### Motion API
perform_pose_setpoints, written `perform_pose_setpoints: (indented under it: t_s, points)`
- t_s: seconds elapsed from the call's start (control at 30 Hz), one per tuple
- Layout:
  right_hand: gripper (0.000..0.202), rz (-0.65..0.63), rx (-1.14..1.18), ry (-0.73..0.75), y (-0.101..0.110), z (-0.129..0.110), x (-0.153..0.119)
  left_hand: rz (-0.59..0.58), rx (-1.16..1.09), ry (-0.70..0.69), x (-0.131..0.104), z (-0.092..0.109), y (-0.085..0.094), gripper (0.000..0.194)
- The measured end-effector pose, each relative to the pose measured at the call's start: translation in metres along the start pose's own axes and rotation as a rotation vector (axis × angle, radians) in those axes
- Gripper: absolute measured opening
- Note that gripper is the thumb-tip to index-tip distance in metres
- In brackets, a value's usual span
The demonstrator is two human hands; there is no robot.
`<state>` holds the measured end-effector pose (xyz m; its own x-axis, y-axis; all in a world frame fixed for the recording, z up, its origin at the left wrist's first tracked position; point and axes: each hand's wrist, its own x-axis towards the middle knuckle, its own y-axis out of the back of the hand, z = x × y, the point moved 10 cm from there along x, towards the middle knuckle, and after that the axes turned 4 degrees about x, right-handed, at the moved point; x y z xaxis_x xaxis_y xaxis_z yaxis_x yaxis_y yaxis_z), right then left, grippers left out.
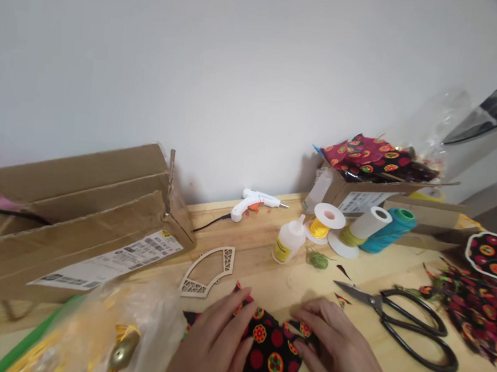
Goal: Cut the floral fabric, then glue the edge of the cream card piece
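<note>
A black fabric piece (276, 354) with red, orange and green round motifs lies on the wooden table at the bottom centre. My left hand (219, 338) rests flat on its left part, fingers stretched out and slightly apart. At the fabric's right edge my right hand (337, 342) pinches a corner between thumb and fingers, lifting or folding it a little. Beyond the fabric lies a fan-shaped wooden frame (188, 284) with lattice ends. Large black-handled scissors (377, 302) lie partly open to the right of my right hand, near small fabric scraps (343, 300).
A glue bottle (289, 241), thread spools (328, 216) and a white glue gun (256, 201) are behind. Cardboard boxes (98, 237) stand left and back right (360, 192). A plastic bag (152, 321) is front left; fabric scraps (479, 313) pile at right.
</note>
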<state>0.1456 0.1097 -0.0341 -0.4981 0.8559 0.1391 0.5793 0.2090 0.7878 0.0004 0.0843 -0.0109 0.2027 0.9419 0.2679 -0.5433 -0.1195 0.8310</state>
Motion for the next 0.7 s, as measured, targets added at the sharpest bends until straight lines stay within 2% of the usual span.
perform_pose_setpoints:
  t_s: [0.03,0.1,0.13,0.2,0.27,0.33,0.4,0.43,0.5,0.6,0.67,0.7]
  points:
    - [0.018,-0.047,0.012,-0.022,-0.005,0.001,0.001,-0.077,0.096,-0.078,0.013,0.008,-0.008,0.038]
    - [0.012,-0.095,0.034,-0.048,-0.009,0.001,0.003,-0.203,0.245,-0.128,0.031,0.011,-0.024,0.043]
    - [0.011,-0.1,0.047,-0.051,-0.008,0.001,0.004,-0.279,0.285,-0.143,0.035,0.01,-0.033,0.042]
    - [0.014,-0.102,0.087,-0.066,-0.005,0.007,0.003,-0.336,0.321,-0.14,0.038,0.005,-0.043,0.031]
    - [0.017,-0.069,0.1,-0.105,0.004,0.018,0.0,-0.294,0.312,-0.152,0.035,0.002,-0.041,0.02]
    - [0.02,0.025,0.027,-0.15,0.02,0.031,-0.004,-0.209,0.287,-0.174,0.03,0.001,-0.032,0.02]
    - [0.018,0.11,-0.05,-0.158,0.032,0.034,-0.007,-0.185,0.264,-0.206,0.024,0.001,-0.025,0.021]
    - [0.014,0.108,-0.051,-0.147,0.032,0.032,-0.006,-0.195,0.258,-0.221,0.022,0.003,-0.023,0.023]
    - [0.011,0.01,-0.002,-0.126,0.019,0.023,0.0,-0.254,0.259,-0.239,0.02,0.006,-0.022,0.027]
    - [0.01,-0.16,-0.006,-0.142,-0.002,0.015,0.005,-0.365,0.289,-0.188,0.022,0.008,-0.025,0.023]
    - [0.017,-0.179,-0.046,-0.174,-0.002,0.02,0.004,-0.399,0.28,-0.173,0.023,0.01,-0.026,0.021]
    - [0.018,-0.144,-0.065,-0.189,0.004,0.025,0.002,-0.383,0.261,-0.181,0.023,0.012,-0.024,0.02]
